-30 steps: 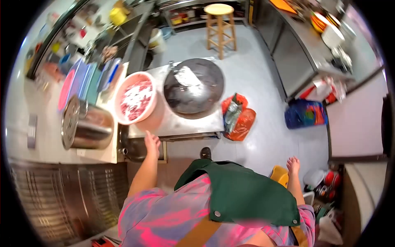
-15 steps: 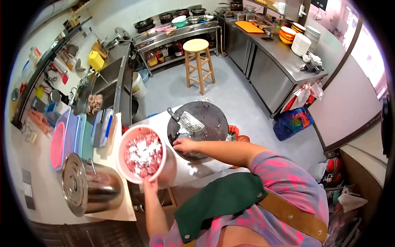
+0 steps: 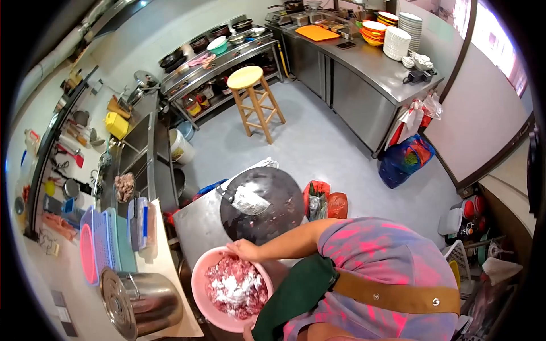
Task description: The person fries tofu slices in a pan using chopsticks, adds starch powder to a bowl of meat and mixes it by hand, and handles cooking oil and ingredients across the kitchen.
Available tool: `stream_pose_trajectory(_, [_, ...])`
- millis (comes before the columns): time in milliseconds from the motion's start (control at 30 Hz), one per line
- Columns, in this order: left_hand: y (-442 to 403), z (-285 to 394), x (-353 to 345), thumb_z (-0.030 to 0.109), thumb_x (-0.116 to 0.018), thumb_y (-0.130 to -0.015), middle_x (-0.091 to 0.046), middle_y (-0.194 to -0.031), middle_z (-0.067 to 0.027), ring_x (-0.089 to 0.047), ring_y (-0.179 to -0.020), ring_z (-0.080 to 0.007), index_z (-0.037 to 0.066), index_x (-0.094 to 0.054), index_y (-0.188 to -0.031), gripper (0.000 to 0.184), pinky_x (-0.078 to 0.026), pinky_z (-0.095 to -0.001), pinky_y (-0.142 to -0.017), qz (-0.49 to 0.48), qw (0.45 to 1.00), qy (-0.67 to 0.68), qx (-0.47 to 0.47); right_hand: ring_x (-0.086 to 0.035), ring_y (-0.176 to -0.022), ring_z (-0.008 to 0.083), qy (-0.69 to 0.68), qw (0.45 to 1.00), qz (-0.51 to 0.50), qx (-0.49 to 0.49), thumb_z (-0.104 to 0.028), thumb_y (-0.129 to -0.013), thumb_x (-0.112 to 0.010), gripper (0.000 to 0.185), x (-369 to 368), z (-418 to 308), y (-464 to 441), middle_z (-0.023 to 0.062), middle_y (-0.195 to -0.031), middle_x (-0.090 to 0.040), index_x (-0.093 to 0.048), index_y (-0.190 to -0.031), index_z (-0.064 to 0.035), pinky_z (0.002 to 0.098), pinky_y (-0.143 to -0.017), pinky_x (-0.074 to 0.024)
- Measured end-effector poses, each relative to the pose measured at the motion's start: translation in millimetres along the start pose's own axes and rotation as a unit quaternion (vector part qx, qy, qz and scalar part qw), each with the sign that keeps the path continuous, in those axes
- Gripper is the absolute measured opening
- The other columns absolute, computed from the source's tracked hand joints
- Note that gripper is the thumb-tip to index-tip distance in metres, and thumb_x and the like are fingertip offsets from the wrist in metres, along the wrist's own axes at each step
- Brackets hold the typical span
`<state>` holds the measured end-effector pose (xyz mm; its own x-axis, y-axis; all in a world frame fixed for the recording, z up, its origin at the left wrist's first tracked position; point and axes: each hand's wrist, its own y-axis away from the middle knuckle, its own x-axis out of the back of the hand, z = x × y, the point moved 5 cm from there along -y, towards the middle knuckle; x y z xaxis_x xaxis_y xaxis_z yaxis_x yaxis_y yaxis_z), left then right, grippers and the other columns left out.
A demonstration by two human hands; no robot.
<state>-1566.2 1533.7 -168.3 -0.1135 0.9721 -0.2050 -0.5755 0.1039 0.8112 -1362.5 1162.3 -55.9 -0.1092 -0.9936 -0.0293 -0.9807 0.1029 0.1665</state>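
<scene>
A pink basin of raw meat pieces topped with white powder stands at the near edge of the metal table. My right hand grips the basin's far rim. At the near rim is my left hand, mostly hidden by the green apron, its fingers against the basin. Beyond the basin lies a round dark chopping board, with a broad cleaver flat on it, its handle toward the left.
A lidded steel pot and plastic baskets stand on the left. A wooden stool is beyond the table. Red bags lie on the floor right of the board. A steel counter holds stacked plates.
The basin has come nearer my body, off its place left of the board. My right hand has moved from the board's edge to the basin's rim. The view has shifted.
</scene>
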Motion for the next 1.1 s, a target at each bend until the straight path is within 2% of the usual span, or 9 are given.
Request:
stream_pose_trajectory(67, [34, -1, -42, 0.016, -0.056, -0.076, -0.054, -0.105, -0.0155, -0.051, -0.099, -0.0323, 0.003, -0.05, -0.104, 0.032, -0.044, -0.0417, -0.084, 0.02, 1.0, -0.014, 0.006, -0.046, -0.062, 0.0078, -0.116, 0.993, -0.014, -0.013, -0.038, -0.093, -0.043, 0.045, 34, -39, 37, 0.0011, -0.065, -0.055, -0.059, -0.076, 0.0006, 0.0277, -0.059, -0.043])
stream_pose_trajectory(200, [98, 20, -173, 0.013, -0.054, -0.075, -0.055, -0.101, -0.0153, -0.053, -0.095, -0.0313, 0.001, -0.051, -0.102, 0.03, -0.045, -0.0411, -0.082, 0.02, 0.999, -0.032, -0.036, -0.05, -0.065, 0.0075, -0.201, 0.978, -0.056, 0.003, -0.036, -0.092, -0.046, 0.038, 125, -85, 76, 0.0014, -0.074, -0.058, -0.059, -0.085, -0.0008, 0.0257, -0.06, -0.0447])
stream_pose_trajectory(400, [154, 37, -415, 0.008, -0.051, -0.072, -0.058, -0.094, -0.0149, -0.057, -0.088, -0.0299, -0.002, -0.052, -0.099, 0.028, -0.048, -0.04, -0.079, -0.075, 0.99, -0.073, -0.095, -0.052, -0.07, 0.008, -0.116, 0.987, 0.076, 0.087, -0.031, -0.09, -0.051, 0.03, 342, -158, 132, 0.0007, -0.078, -0.059, -0.059, -0.09, -0.0014, 0.0255, -0.063, -0.0454])
stream_pose_trajectory(467, [160, 31, -492, 0.007, -0.05, -0.072, -0.058, -0.092, -0.0148, -0.059, -0.085, -0.0294, -0.003, -0.052, -0.097, 0.028, -0.049, -0.0397, -0.078, -0.118, 0.985, -0.08, -0.096, -0.052, -0.061, 0.0094, -0.184, 0.962, 0.132, 0.155, -0.037, -0.088, -0.052, 0.037, 413, -177, 155, 0.0039, -0.067, -0.057, -0.059, -0.08, -0.0007, 0.0263, -0.057, -0.0455])
stream_pose_trajectory(667, [100, 0, -637, 0.008, -0.051, -0.073, -0.059, -0.098, -0.0163, -0.06, -0.087, -0.0302, -0.005, -0.05, -0.103, 0.033, -0.048, -0.0409, -0.08, -0.19, 0.968, -0.158, -0.047, -0.056, -0.064, 0.0094, -0.207, 0.937, 0.242, 0.142, -0.036, -0.088, -0.053, 0.038, 586, -155, 198, 0.0053, -0.073, -0.061, -0.06, -0.088, 0.0012, 0.026, -0.058, -0.0468])
stream_pose_trajectory(700, [83, -4, -651, 0.008, -0.051, -0.073, -0.059, -0.097, -0.0168, -0.06, -0.087, -0.0312, -0.005, -0.047, -0.107, 0.037, -0.049, -0.0411, -0.079, -0.23, 0.96, -0.158, 0.014, -0.056, -0.064, 0.0094, -0.201, 0.93, 0.272, 0.145, -0.035, -0.088, -0.053, 0.037, 604, -157, 210, 0.0051, -0.074, -0.061, -0.06, -0.089, 0.0015, 0.026, -0.059, -0.0466])
stream_pose_trajectory(733, [118, 3, -693, 0.008, -0.051, -0.073, -0.059, -0.097, -0.0178, -0.06, -0.085, -0.0319, -0.005, -0.045, -0.111, 0.041, -0.05, -0.0416, -0.077, -0.21, 0.951, -0.224, -0.043, -0.056, -0.064, 0.0093, -0.193, 0.922, 0.301, 0.147, -0.034, -0.088, -0.054, 0.037, 622, -159, 220, 0.0049, -0.075, -0.061, -0.06, -0.09, 0.0019, 0.026, -0.059, -0.0463])
stream_pose_trajectory(833, [65, 11, -728, 0.007, -0.051, -0.072, -0.057, -0.098, -0.0182, -0.059, -0.087, -0.0319, -0.005, -0.043, -0.113, 0.043, -0.049, -0.0414, -0.078, -0.226, 0.934, -0.276, -0.015, -0.056, -0.066, 0.0092, -0.22, 0.907, 0.34, 0.119, -0.033, -0.088, -0.054, 0.036, 664, -149, 222, 0.0054, -0.077, -0.062, -0.06, -0.092, 0.0026, 0.0252, -0.061, -0.0462])
stream_pose_trajectory(1100, [-71, 39, -884, 0.002, -0.051, -0.071, -0.055, -0.093, -0.0153, -0.058, -0.085, -0.0285, -0.007, -0.045, -0.104, 0.035, -0.049, -0.0378, -0.075, -0.298, 0.938, -0.168, 0.051, -0.055, -0.069, 0.0092, -0.204, 0.883, 0.408, 0.113, -0.026, -0.088, -0.055, 0.031, 795, -138, 134, 0.0055, -0.081, -0.062, -0.058, -0.094, 0.0045, 0.0249, -0.062, -0.0458])
